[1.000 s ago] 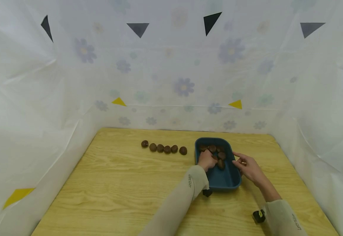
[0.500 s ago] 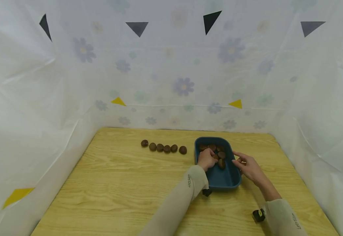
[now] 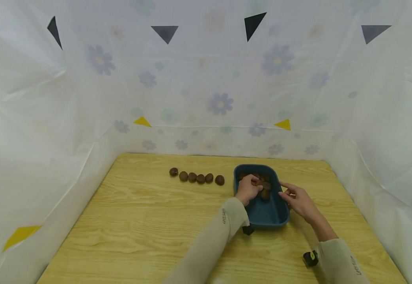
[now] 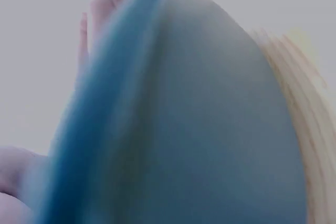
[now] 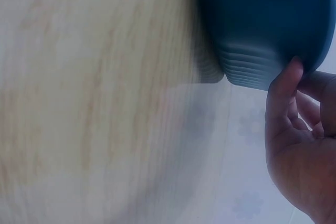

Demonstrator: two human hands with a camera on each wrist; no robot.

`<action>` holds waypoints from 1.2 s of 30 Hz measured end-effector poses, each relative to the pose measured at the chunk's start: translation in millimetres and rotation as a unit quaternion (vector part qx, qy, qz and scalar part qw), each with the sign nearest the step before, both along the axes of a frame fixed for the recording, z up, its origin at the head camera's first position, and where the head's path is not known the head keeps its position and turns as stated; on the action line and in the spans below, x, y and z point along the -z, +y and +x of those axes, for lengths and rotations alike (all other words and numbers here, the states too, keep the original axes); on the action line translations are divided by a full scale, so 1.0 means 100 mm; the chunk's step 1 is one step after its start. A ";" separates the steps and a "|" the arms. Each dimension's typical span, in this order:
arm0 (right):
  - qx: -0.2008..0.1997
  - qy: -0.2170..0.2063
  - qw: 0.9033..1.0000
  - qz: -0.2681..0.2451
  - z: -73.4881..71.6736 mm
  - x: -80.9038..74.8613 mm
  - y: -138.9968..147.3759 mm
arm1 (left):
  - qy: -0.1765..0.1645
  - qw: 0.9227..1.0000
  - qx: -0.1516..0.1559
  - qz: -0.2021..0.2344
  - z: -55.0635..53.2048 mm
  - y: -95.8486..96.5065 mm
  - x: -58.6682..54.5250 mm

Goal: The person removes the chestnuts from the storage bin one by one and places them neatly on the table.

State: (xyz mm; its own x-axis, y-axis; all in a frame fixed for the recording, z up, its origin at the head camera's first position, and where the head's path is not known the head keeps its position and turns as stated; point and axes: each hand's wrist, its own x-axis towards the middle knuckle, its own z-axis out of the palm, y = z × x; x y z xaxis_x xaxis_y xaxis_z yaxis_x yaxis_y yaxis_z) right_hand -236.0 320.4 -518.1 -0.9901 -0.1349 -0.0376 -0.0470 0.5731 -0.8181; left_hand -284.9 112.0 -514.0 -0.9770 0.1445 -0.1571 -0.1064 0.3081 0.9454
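Observation:
My left hand (image 3: 248, 189) reaches into the blue box (image 3: 267, 219) and pinches a brown chestnut (image 3: 259, 183) between thumb and fingers. Several more chestnuts (image 3: 265, 195) lie in the box, partly hidden by that hand. My right hand (image 3: 301, 203) holds the box's right rim, a fingertip (image 5: 295, 67) on the outer wall in the right wrist view. In the left wrist view the wall of the box (image 4: 220, 119) fills most of the picture, with blurred parts of the left hand (image 4: 16, 182) at the edge; the pinched chestnut is out of sight there.
A row of several chestnuts (image 3: 200, 179) lies on the wooden table (image 3: 131, 221) left of the box. White flowered sheeting (image 3: 198, 86) stands behind the table and at both sides. Small black devices (image 3: 311, 258) sit at the wrists.
My left hand has risen slightly among the chestnuts, and a chestnut now shows between its fingertips. My right hand has stayed at the box's rim. The row on the table is unchanged.

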 end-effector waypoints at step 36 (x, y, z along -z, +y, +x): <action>0.000 0.006 1.000 0.022 0.00 -0.02 0.00 | 0.021 0.985 0.037 0.166 -0.03 -0.97 -0.19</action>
